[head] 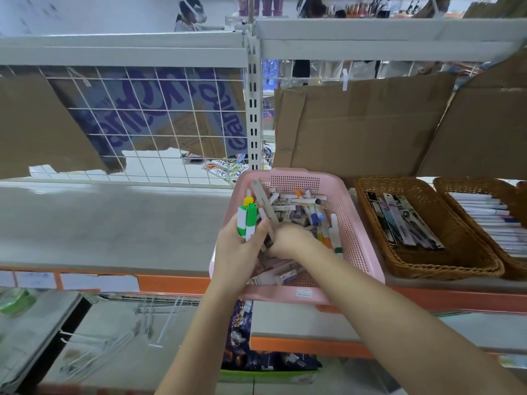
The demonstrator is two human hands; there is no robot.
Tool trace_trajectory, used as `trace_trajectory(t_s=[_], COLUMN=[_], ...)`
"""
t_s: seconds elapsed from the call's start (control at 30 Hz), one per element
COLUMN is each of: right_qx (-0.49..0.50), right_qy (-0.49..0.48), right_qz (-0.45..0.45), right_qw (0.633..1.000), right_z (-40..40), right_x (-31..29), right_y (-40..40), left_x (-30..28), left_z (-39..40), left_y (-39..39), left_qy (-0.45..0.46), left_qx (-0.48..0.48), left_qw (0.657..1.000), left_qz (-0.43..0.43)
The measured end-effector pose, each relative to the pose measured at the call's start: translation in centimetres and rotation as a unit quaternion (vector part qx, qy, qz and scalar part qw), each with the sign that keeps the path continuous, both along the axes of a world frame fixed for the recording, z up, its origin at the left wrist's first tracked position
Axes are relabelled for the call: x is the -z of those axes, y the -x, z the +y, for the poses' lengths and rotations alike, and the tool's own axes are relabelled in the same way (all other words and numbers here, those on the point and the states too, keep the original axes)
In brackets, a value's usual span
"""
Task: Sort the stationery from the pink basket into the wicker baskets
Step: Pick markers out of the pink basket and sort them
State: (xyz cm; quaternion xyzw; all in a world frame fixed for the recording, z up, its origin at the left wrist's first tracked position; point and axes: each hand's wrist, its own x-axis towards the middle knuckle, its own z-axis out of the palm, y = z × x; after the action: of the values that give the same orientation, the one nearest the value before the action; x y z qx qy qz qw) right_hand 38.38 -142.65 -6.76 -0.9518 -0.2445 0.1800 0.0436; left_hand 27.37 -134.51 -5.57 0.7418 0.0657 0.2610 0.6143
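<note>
Left hand [238, 253] grips green markers [247, 223] | right hand [291, 242] grasps pens inside pink basket [353, 223], beneath both hands

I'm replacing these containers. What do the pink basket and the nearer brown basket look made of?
The pink basket looks like moulded matte plastic, with regular perforated walls. The nearer wicker basket looks like woven wicker or rattan, possibly synthetic, with a ribbed brown weave.

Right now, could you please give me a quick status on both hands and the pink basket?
Left hand grips green-capped markers. Right hand down in pink basket, grip unclear. Basket still full; wicker baskets right of it, nothing blocking.
</note>
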Motion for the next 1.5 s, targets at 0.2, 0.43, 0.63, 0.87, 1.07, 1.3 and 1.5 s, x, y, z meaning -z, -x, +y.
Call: trace_trajectory(t_s=[0.2, 0.43, 0.63, 0.87, 1.07, 1.3, 1.5], right_qx=[0.006, -0.077, -0.115, -0.091, -0.079, -0.060, -0.016], right_qy=[-0.080, -0.224, -0.287, -0.307, -0.170, -0.092, -0.119], right_qz=[-0.033, -0.082, -0.014, 0.013, 0.043, 0.104, 0.131], right_qw=[0.996, 0.968, 0.951, 0.947, 0.981, 0.988, 0.984], right_z=[-2.7, -5.3, -4.6, -4.6, -4.0, 0.0, 2.0], right_x=[-4.4, -12.1, -13.0, -11.8, -6.4, -1.7, -0.7], right_y=[0.7, 4.4, 6.1, 4.5, 2.7, 2.5, 2.4], left_x=[0.1, -0.4, -0.5, -0.1, 0.1, 0.2, 0.3], left_z=[0.0, -0.6, -0.6, -0.2, -0.1, -0.1, 0.0], left_y=[0.1, 0.2, 0.4, 0.2, 0.2, -0.2, -0.4], left_qy=[-0.033, -0.090, -0.046, -0.059, -0.051, 0.001, 0.018], left_qx=[0.033, 0.034, 0.017, -0.034, -0.022, -0.090, -0.111], left_qw=[0.999, 0.995, 0.998, 0.998, 0.998, 0.996, 0.994], left_qz=[0.006, 0.002, -0.031, 0.014, 0.000, -0.006, -0.004])
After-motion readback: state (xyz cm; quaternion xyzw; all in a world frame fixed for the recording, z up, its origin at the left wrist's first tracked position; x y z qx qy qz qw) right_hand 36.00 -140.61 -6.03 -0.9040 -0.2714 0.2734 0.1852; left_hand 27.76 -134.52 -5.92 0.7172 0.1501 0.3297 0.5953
